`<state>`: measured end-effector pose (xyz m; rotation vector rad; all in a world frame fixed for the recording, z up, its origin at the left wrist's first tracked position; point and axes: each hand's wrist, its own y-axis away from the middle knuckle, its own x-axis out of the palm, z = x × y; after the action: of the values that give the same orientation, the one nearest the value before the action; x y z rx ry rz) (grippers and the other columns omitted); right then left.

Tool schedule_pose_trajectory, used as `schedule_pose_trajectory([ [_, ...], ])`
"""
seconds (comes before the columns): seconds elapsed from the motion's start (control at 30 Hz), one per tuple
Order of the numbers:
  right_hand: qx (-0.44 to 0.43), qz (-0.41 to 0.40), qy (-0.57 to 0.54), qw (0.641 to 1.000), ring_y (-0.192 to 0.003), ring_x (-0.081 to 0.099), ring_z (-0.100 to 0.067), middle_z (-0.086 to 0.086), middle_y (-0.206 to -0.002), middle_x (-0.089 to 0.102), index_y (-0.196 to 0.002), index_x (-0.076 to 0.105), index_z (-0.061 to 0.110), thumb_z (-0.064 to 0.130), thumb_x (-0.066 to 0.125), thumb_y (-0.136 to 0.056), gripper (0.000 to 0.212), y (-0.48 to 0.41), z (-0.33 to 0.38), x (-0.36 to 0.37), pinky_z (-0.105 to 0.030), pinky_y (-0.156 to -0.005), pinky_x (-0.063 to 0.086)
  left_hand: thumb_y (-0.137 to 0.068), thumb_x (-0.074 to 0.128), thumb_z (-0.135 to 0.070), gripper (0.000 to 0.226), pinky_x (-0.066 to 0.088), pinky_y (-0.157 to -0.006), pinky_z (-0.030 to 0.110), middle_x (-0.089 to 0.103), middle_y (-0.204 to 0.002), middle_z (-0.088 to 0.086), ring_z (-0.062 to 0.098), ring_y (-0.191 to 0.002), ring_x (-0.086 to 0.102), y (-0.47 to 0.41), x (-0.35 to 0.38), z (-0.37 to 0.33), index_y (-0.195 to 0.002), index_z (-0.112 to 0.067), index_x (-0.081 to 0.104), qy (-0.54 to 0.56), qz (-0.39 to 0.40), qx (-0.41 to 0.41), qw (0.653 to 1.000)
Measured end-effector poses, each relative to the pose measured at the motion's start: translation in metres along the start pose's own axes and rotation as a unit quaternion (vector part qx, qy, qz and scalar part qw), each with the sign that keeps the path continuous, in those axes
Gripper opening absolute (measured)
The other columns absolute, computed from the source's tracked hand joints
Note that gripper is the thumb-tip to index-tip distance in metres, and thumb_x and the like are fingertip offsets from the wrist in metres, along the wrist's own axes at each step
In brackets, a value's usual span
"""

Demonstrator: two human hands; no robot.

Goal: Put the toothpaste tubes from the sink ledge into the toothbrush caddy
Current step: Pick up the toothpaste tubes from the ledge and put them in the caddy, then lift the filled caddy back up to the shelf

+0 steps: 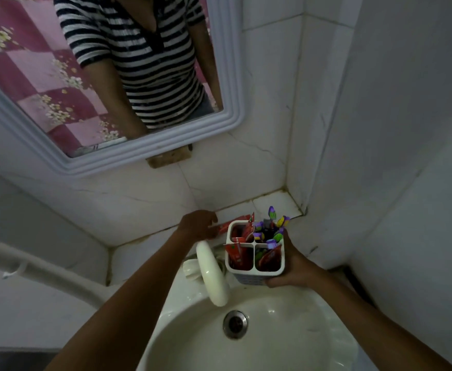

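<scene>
Right hand (291,266) clasping caddy (255,259); left hand (199,224) closing on soft, light red tube (226,226), probably best pinched mid-body.

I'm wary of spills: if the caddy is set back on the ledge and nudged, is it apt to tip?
Possibly. The caddy looks tall for its base, and toothbrushes and red tubes stick out above the rim. It looks like light plastic, so the right hand should steady it.

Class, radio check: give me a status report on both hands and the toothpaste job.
Right hand holds the caddy. Left hand on a red tube at the ledge. Tubes already in caddy. Tap close below.
</scene>
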<state>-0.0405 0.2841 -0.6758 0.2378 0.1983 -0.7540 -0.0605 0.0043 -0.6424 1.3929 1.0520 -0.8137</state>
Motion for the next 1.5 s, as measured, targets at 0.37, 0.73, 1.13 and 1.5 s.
schedule_pose_trajectory([
  [0.37,-0.027,-0.003,-0.008,1.000,-0.108,0.046,0.022,0.001,-0.133,0.036,-0.127,0.005,0.042,-0.019,0.080,-0.057,0.119,-0.001,0.003,0.004,0.001,-0.081,0.045,-0.080,0.073,-0.021,0.008,0.050,-0.070,0.027,0.072,-0.085,0.001,0.016,-0.077,0.065,0.037,-0.039,0.008,-0.087,-0.017,0.070,0.197,-0.213,-0.001,0.957],
  [0.73,-0.030,-0.018,-0.016,0.999,-0.107,0.047,0.024,0.000,-0.131,0.039,-0.125,0.002,0.047,-0.017,0.081,-0.059,0.121,0.000,0.000,0.001,0.001,-0.080,0.045,-0.086,0.066,-0.027,0.018,0.054,-0.073,0.022,0.073,-0.090,-0.004,0.007,-0.080,0.068,0.127,-0.117,-0.052,-0.099,-0.017,0.071,0.207,-0.255,0.143,0.934],
  [1.13,-0.054,-0.063,-0.035,0.996,-0.107,0.056,0.013,0.001,-0.121,0.053,-0.130,0.023,0.031,-0.017,0.085,-0.049,0.112,0.004,0.001,0.006,-0.003,-0.080,0.048,-0.089,0.055,-0.042,0.029,0.051,-0.090,0.041,0.065,-0.118,-0.006,0.017,-0.109,0.059,0.110,-0.063,-0.082,-0.116,-0.032,0.063,0.033,-0.068,0.033,0.997],
  [1.5,-0.159,-0.262,-0.064,0.950,-0.109,0.061,-0.011,-0.003,-0.119,0.063,-0.122,0.047,0.020,0.030,0.092,-0.036,0.098,0.014,0.127,-0.043,-0.029,-0.083,0.055,-0.098,0.048,-0.028,0.030,0.047,-0.101,0.035,0.064,-0.126,0.000,0.011,-0.112,0.059,0.169,-0.131,-0.074,-0.123,-0.021,0.062,0.296,-0.119,0.100,0.942],
])
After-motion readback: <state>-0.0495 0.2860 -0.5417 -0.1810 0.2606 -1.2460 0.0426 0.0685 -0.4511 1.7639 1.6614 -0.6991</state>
